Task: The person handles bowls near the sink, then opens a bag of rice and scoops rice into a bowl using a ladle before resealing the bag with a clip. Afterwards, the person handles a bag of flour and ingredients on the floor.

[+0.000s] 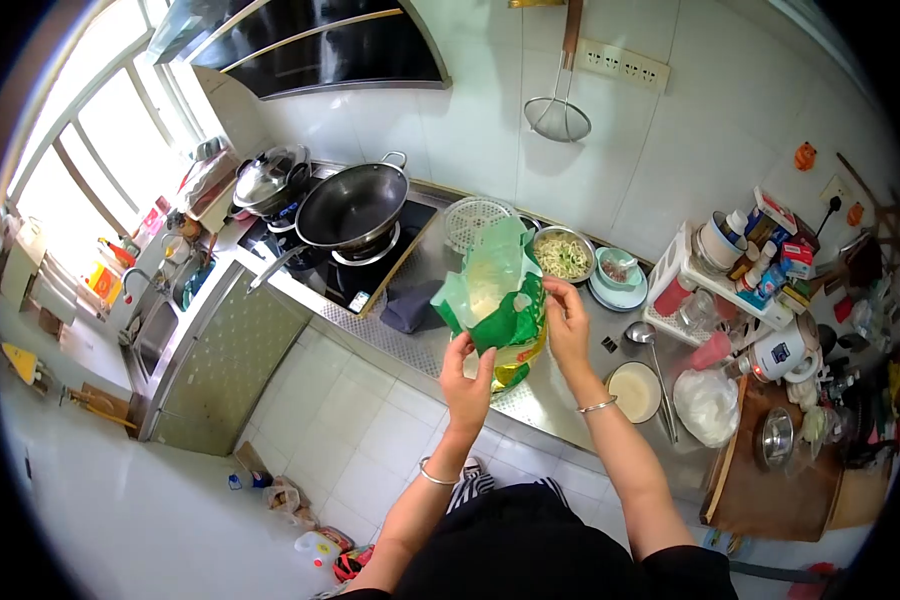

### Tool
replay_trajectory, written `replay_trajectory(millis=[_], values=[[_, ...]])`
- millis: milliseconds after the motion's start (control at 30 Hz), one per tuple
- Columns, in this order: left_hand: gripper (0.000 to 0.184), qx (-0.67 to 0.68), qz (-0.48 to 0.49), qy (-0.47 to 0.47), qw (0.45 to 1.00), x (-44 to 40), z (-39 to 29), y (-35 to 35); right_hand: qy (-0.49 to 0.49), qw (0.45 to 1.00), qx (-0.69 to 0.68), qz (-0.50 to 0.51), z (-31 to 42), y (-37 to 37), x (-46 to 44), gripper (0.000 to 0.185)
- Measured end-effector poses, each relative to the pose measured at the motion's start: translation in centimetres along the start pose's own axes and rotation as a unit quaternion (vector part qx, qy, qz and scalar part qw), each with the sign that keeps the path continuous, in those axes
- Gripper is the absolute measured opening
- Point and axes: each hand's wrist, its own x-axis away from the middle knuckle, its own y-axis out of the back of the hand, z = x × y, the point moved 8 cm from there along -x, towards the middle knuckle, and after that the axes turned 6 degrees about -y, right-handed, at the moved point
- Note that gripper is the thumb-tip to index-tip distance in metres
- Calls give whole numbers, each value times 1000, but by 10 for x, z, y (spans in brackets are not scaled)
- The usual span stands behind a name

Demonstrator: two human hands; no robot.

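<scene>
A green and yellow plastic bag [515, 325] stands upright over the counter in front of me, its mouth wide and its crumpled top edge spread. Pale contents show inside, but I cannot tell what they are. My left hand [465, 380] pinches the near left edge of the bag between thumb and fingers. On the right edge, my right hand [568, 325] grips the plastic too. Behind the bag are a white perforated basket [475, 222] and a metal bowl of pale shredded food [562, 255]. A bowl of cream-coloured contents [634, 392] sits to the right.
A black wok [352, 207] and a lidded pot [273, 180] stand on the stove at left. A dark cloth [408, 308] lies beside it. Right of the bag are stacked dishes [618, 283], a ladle [653, 365], a white plastic bag [707, 407] and a crowded rack [720, 285].
</scene>
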Motion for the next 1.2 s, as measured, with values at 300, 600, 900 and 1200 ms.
replay_trajectory(millis=[300, 600, 900, 1200], values=[[14, -48, 0, -1, 999, -43, 3, 7, 49, 987, 121, 95, 9, -31, -22, 26], [16, -219, -40, -118, 968, -34, -20, 22, -104, 946, 13, 307, -44, -58, -109, 76], [25, -179, -17, -30, 983, -25, 7, 2, -223, 782, -139, 566, -54, -106, -113, 52], [22, -62, -48, 31, 996, -34, 33, 29, -203, 918, -207, 269, -74, -73, -96, 15]])
